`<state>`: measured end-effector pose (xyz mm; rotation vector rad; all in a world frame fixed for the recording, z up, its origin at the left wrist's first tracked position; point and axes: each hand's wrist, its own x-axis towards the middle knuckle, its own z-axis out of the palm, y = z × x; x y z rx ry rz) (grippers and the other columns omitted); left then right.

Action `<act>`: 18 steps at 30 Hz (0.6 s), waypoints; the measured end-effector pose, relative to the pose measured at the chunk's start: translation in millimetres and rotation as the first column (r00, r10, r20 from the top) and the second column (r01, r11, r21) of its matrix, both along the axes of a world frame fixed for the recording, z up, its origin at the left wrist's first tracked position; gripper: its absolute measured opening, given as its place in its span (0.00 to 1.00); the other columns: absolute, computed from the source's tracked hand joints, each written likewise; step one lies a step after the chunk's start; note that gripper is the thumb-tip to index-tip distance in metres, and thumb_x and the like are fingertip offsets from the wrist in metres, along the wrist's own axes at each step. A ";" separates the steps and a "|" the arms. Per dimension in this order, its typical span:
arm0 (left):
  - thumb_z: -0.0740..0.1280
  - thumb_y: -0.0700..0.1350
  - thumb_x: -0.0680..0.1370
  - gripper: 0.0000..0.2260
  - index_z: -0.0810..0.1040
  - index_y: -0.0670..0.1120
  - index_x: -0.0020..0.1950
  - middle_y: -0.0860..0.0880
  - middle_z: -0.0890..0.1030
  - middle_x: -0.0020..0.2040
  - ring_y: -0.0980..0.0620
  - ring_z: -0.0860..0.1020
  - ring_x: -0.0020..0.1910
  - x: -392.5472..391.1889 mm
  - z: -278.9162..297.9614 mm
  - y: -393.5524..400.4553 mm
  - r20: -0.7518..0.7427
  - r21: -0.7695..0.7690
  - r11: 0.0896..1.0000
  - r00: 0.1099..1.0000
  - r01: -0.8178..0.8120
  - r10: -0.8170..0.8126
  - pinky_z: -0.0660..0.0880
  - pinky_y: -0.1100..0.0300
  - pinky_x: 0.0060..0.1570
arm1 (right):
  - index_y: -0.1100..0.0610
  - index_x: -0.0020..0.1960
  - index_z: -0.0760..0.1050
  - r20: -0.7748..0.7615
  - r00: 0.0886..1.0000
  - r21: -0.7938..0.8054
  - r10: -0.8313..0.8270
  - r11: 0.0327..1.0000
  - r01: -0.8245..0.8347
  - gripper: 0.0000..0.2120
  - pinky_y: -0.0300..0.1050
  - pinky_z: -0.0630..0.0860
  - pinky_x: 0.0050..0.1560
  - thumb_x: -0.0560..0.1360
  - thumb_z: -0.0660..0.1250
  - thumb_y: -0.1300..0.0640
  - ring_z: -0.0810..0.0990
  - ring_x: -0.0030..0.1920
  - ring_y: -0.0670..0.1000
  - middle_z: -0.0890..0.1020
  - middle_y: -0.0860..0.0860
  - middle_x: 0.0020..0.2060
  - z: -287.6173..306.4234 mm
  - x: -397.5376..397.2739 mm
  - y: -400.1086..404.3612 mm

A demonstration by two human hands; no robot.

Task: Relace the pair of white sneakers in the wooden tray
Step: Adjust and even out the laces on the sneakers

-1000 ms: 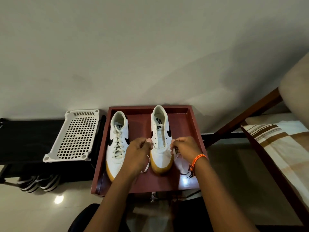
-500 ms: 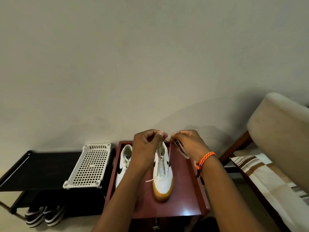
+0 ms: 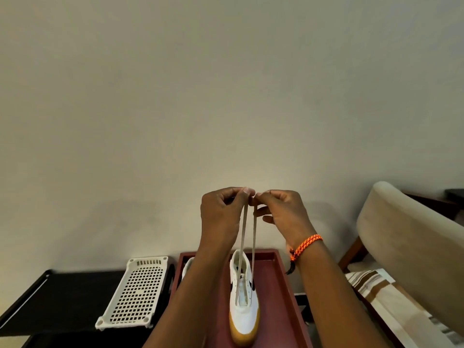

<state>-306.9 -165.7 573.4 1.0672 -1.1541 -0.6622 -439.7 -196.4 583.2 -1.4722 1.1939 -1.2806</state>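
Two hands are raised side by side above the wooden tray: the left hand and the right hand each pinch one end of the white lace between thumb and fingers. Both strands run taut down to the white sneaker at the tray's middle. A second sneaker sits near the tray's left edge, mostly hidden by the left forearm.
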 end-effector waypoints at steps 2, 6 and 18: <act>0.71 0.45 0.83 0.08 0.90 0.48 0.49 0.53 0.89 0.43 0.58 0.87 0.49 -3.0 11.6 1.4 0.011 -0.018 1.000 1.000 -0.001 0.001 0.79 0.62 0.55 | 0.55 0.42 0.87 -0.001 1.000 -0.057 -0.015 0.998 0.015 0.11 0.46 0.78 0.47 0.81 0.71 0.54 0.85 0.39 0.49 0.89 0.48 0.41 10.9 -1.8 1.9; 0.71 0.44 0.83 0.08 0.90 0.48 0.49 0.54 0.89 0.43 0.59 0.86 0.49 -7.8 30.0 6.9 -0.003 -0.051 0.999 1.000 -0.008 0.008 0.77 0.64 0.54 | 0.52 0.41 0.88 -0.034 0.997 -0.151 -0.073 0.986 0.067 0.11 0.43 0.77 0.45 0.80 0.73 0.52 0.85 0.46 0.53 0.88 0.48 0.38 27.9 -3.3 3.8; 0.71 0.38 0.82 0.08 0.90 0.47 0.53 0.53 0.89 0.47 0.56 0.88 0.51 -9.4 51.4 12.9 -0.042 -0.081 0.997 0.999 -0.020 0.017 0.83 0.57 0.59 | 0.49 0.46 0.87 0.088 0.990 -0.410 -0.107 0.902 0.134 0.04 0.41 0.81 0.45 0.75 0.80 0.57 0.81 0.42 0.45 0.87 0.42 0.41 27.5 1.0 14.0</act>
